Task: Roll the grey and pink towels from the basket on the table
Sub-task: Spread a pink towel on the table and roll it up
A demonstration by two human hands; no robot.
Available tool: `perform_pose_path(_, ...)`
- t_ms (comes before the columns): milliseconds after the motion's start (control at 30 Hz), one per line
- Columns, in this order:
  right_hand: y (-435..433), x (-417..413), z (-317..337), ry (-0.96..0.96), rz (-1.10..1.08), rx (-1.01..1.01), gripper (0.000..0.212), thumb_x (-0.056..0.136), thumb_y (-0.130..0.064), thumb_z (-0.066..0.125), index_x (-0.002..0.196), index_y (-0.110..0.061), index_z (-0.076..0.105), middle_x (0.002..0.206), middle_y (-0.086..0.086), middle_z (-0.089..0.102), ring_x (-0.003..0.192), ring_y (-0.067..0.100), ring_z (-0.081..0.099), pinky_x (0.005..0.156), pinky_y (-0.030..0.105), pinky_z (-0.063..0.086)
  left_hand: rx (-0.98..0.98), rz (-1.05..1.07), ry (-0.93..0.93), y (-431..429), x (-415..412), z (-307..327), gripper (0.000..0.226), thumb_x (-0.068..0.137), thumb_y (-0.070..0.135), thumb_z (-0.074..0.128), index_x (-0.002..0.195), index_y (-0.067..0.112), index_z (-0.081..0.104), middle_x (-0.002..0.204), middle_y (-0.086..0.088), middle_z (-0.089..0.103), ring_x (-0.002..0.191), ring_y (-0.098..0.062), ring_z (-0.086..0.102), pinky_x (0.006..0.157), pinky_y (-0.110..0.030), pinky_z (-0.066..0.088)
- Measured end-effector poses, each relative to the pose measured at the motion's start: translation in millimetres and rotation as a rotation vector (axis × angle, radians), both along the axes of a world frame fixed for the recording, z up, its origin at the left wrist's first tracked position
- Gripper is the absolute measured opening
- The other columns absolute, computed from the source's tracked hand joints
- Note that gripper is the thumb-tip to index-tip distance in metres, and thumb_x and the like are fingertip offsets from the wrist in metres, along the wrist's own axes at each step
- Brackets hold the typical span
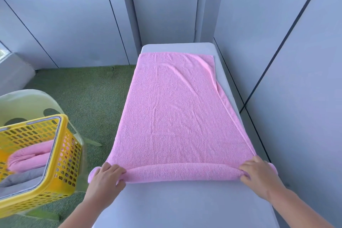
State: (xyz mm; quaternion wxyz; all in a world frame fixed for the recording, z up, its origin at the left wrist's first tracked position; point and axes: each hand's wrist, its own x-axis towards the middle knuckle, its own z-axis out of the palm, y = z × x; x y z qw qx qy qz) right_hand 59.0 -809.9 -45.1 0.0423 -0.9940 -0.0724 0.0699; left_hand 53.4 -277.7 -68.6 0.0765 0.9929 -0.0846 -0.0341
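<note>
Now left hand (106, 177) and right hand (258, 174) grip the near rolled edge of the pink terry towel (175, 113) on the pale grey table (185, 205)

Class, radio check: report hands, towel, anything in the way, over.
Gripping roll ends: left hand, right hand. Barely rolled pink towel, rest flat on table. Folded right edge ahead.

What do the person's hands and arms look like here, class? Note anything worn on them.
The left hand and right hand are bare: no gloves, rings, watch or bracelet show. The left forearm and right forearm are bare too, with no sleeve in view.
</note>
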Motion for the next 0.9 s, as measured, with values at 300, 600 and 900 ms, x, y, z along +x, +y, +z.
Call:
perform_pose_path(300,10,4,9,0.094,-0.153,0.135,0.028,0.092,-0.017,0.049,0.099,-0.039,0.064,0.104,-0.015,0.051,0.099,0.008,0.056,0.065,0.023,0.036,-0.107,0.101,-0.055,-3,3,7,0.032,0.087,0.041,0.038,0.1,0.037,0.067,0.089,0.015,0.05,0.081,-0.016,0.057,0.054,-0.033,0.046)
perform_pose_path(600,0,1,-6,0.088,-0.046,0.079,0.044,0.067,-0.018,0.072,0.109,-0.032,0.071,0.106,-0.025,0.064,0.105,0.006,0.051,0.083,0.026,0.042,-0.014,0.048,0.023,0,-1,2,0.042,0.072,0.046,0.051,0.111,0.038,0.064,0.106,0.025,0.06,0.094,-0.014,0.051,0.068,-0.035,0.049)
perform_pose_path(900,8,1,17,0.215,-0.149,0.02,0.019,0.08,-0.036,0.038,0.076,-0.02,0.048,0.077,-0.005,0.05,0.079,0.009,0.05,0.06,0.028,0.043,0.091,-0.01,-0.064,-1,-2,8,0.032,0.081,0.045,0.042,0.065,0.031,0.066,0.079,0.017,0.044,0.075,-0.014,0.043,0.061,-0.032,0.037)
